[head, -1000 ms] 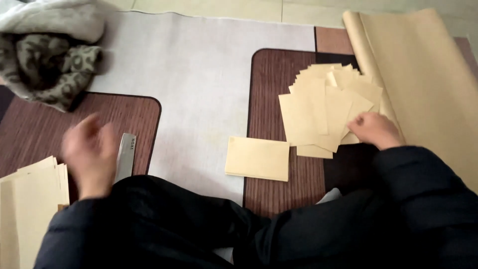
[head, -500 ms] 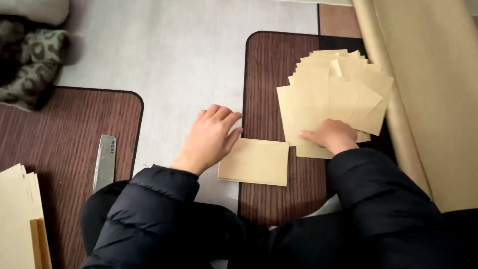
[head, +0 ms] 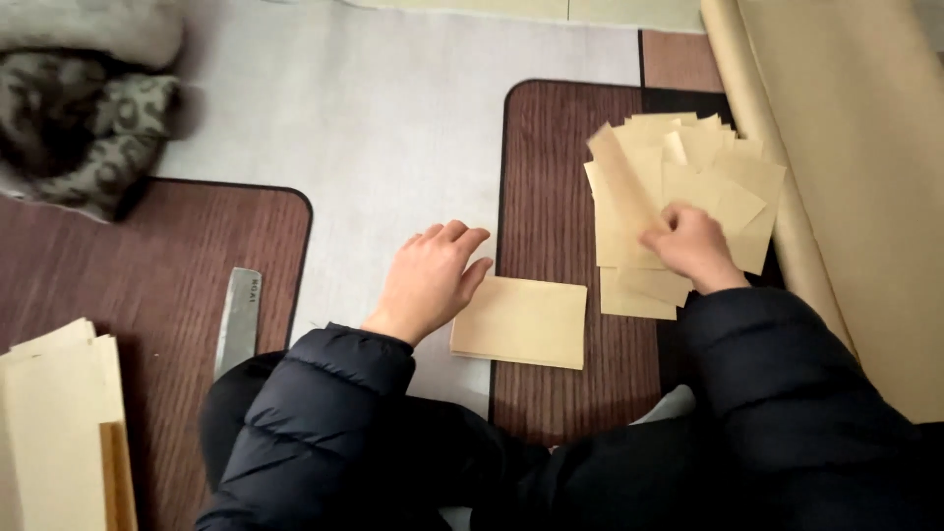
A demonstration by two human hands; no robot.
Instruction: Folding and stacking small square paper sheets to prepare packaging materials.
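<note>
Tan paper sheets (head: 678,187) lay fanned on the brown mat, right hand (head: 691,246) pinching one sheet off the pile, left hand (head: 431,278) flat, fingers released, beside the neat stack (head: 521,321); judged mid-transfer, needing square alignment onto it.

You are sitting on the floor of a home living space: brown wood-grain floor mats (head: 118,265) with black edging are lying over a pale grey woven floor covering (head: 393,128), and a leopard-print fleece blanket (head: 88,138) is bunching beside you.
</note>
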